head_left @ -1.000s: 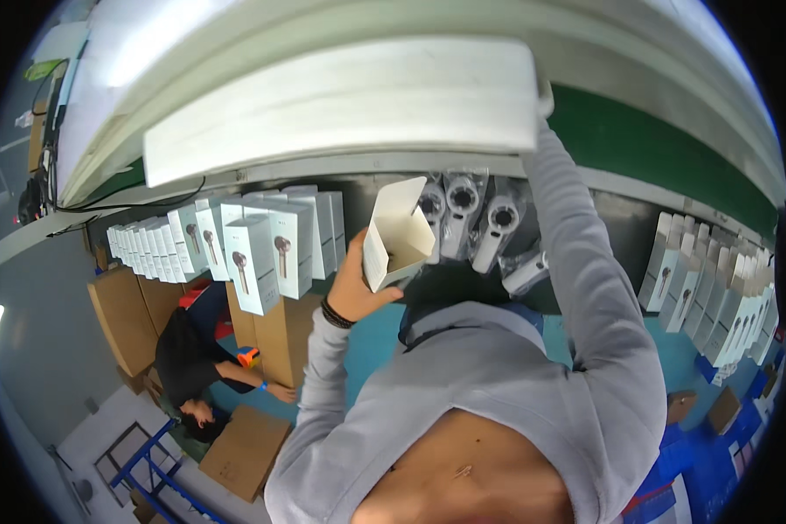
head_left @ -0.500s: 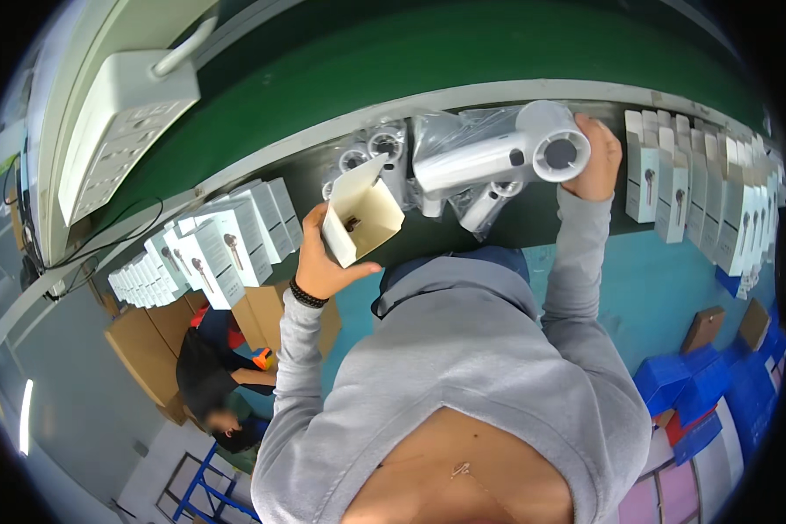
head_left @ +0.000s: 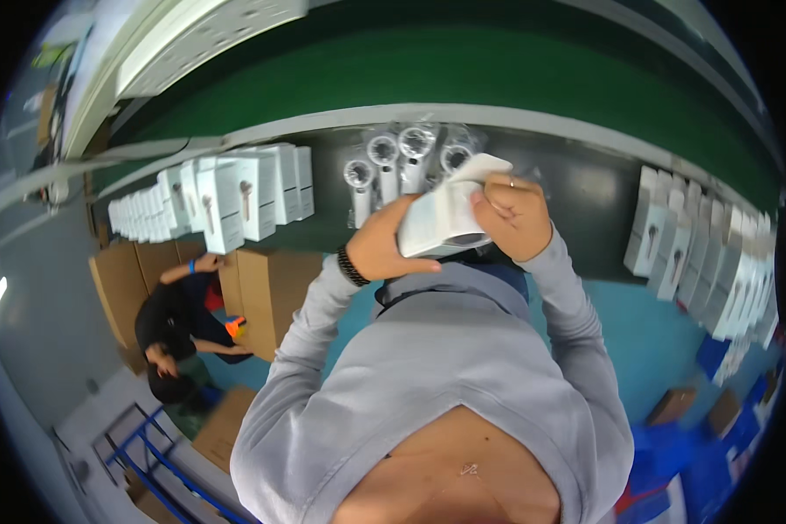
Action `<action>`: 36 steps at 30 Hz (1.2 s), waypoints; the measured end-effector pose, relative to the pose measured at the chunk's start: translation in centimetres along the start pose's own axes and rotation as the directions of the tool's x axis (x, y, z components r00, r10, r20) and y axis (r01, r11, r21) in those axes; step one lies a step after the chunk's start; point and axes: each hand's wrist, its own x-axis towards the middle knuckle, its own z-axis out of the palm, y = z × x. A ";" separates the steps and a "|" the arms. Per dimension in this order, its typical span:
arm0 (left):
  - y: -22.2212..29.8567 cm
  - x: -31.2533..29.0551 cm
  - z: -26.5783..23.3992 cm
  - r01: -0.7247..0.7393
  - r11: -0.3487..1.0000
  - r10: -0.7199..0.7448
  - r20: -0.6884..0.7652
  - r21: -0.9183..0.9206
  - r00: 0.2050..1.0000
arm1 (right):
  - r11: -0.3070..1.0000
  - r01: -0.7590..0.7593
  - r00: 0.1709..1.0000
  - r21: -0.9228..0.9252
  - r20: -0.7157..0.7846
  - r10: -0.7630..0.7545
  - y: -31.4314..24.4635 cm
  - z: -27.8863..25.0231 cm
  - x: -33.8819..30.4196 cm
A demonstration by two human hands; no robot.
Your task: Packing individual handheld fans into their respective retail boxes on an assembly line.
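My left hand (head_left: 384, 240) is closed round the side of a small white carton (head_left: 417, 229), which lies tilted in front of my waist with its flap (head_left: 487, 164) raised. At the carton's mouth, my right hand (head_left: 517, 214) has its fingers curled round a white hair dryer (head_left: 459, 215). Most of the dryer is hidden by the carton and my fingers; part of its rounded head shows, blurred. Just beyond, several bagged white hair dryers (head_left: 384, 162) rest on the dark worktop.
Rows of upright white cartons stand at the left (head_left: 258, 196) and right (head_left: 672, 236) of the dark worktop (head_left: 576, 179). A pale rail (head_left: 323, 118) runs along its far side. At lower left a person (head_left: 179, 319) crouches beside brown cardboard boxes (head_left: 275, 288).
The right hand has brought the hair dryer leftward from the right to the open carton, where it now sits at the mouth. The left hand has moved the carton rightward and tipped it.
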 end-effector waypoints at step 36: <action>1.5 2.3 2.4 -0.187 0.959 0.198 -0.034 0.213 0.980 | 0.780 -0.486 0.874 0.394 0.219 0.434 3.8 0.2 -0.6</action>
